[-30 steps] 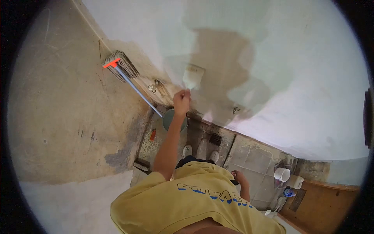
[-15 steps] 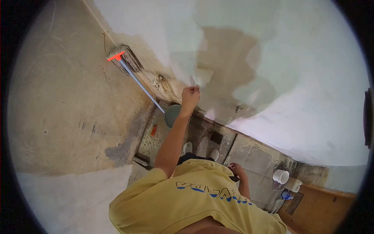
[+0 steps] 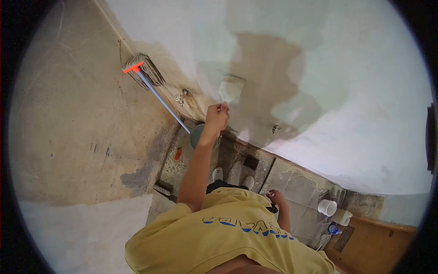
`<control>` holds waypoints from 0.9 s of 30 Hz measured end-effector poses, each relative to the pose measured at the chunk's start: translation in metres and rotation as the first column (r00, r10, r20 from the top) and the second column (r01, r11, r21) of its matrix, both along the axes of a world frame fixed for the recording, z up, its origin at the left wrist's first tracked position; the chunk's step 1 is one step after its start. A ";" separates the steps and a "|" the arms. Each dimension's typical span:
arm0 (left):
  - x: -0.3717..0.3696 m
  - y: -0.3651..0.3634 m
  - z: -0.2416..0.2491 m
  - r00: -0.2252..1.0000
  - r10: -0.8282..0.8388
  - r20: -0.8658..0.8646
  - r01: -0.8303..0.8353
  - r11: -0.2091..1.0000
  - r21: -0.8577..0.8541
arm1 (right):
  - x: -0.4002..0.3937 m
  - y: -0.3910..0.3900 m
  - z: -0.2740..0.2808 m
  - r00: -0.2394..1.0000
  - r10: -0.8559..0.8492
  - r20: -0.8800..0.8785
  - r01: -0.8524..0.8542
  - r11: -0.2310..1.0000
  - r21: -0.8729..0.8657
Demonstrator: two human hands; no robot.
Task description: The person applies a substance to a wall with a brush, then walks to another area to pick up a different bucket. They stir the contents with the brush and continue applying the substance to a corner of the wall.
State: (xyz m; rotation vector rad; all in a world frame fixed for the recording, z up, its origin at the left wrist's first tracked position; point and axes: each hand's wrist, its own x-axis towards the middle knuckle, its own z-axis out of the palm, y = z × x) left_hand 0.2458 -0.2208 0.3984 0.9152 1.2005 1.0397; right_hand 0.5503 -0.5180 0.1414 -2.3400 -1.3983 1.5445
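Observation:
My left hand [image 3: 216, 119] is closed around the handle of what looks like a putty knife [image 3: 232, 88]. Its broad pale blade lies at the wall [image 3: 346, 109], inside a shadow. Whether the blade presses flat on the surface is hard to make out. Low beside my waist hangs my right hand [image 3: 276, 198], loosely curled, fingers slightly apart, with nothing visible in it. Below my left forearm stands a green bucket [image 3: 197, 135], partly hidden by the arm.
A mop [image 3: 157, 96] leans head-up in the corner, near a wall tap [image 3: 179, 97]. An orange-red object [image 3: 178, 153] and a floor drain [image 3: 251, 161] are near my feet. At right stand a white tub [image 3: 327, 208], a jug [image 3: 343, 217] and a wooden board [image 3: 374, 242].
My left hand has shifted slightly left and down, and the pale blade now shows plainly above it. My right hand's fingers have loosened a little.

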 end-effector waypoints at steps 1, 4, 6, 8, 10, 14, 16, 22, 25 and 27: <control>0.000 0.004 0.002 0.997 -0.047 0.058 0.047 0.999 0.002 | 0.001 0.001 -0.004 0.999 0.042 0.025 -0.043 0.999 0.010; 0.011 0.013 0.008 0.995 -0.075 0.066 0.078 0.996 -0.045 | 0.001 -0.008 -0.008 0.993 0.108 0.051 -0.109 0.994 0.014; -0.001 -0.005 0.014 0.986 -0.075 0.148 0.084 0.995 -0.053 | 0.002 -0.007 -0.005 0.991 0.121 0.052 -0.123 0.992 0.026; -0.011 -0.008 0.018 0.971 -0.084 0.224 0.101 0.993 -0.064 | 0.000 -0.014 0.004 0.993 -0.116 -0.033 0.118 0.990 0.074; -0.014 -0.006 0.017 0.970 -0.080 0.228 0.111 0.986 -0.125 | 0.002 -0.018 0.002 0.997 -0.081 0.002 0.081 0.995 0.065; 0.000 0.020 0.026 0.948 -0.148 0.283 0.187 0.975 -0.116 | 0.007 -0.030 -0.026 1.000 0.008 -0.013 -0.007 0.998 0.061; 0.003 0.004 0.024 0.982 -0.044 0.184 0.062 0.994 -0.089 | 0.007 -0.036 -0.031 0.996 -0.040 -0.075 0.046 0.995 0.093; -0.007 0.019 0.039 0.977 -0.124 0.174 0.137 0.989 -0.063 | 0.018 -0.071 -0.095 0.984 -0.098 -0.147 0.110 0.991 0.079; -0.007 0.013 0.029 0.988 -0.083 0.127 0.088 0.995 -0.036 | 0.012 -0.068 -0.090 0.965 -0.096 -0.243 0.123 0.988 0.096; -0.012 0.000 0.027 0.994 -0.034 0.108 0.036 0.999 -0.019 | 0.006 -0.066 -0.082 0.950 -0.147 -0.276 0.179 0.979 0.094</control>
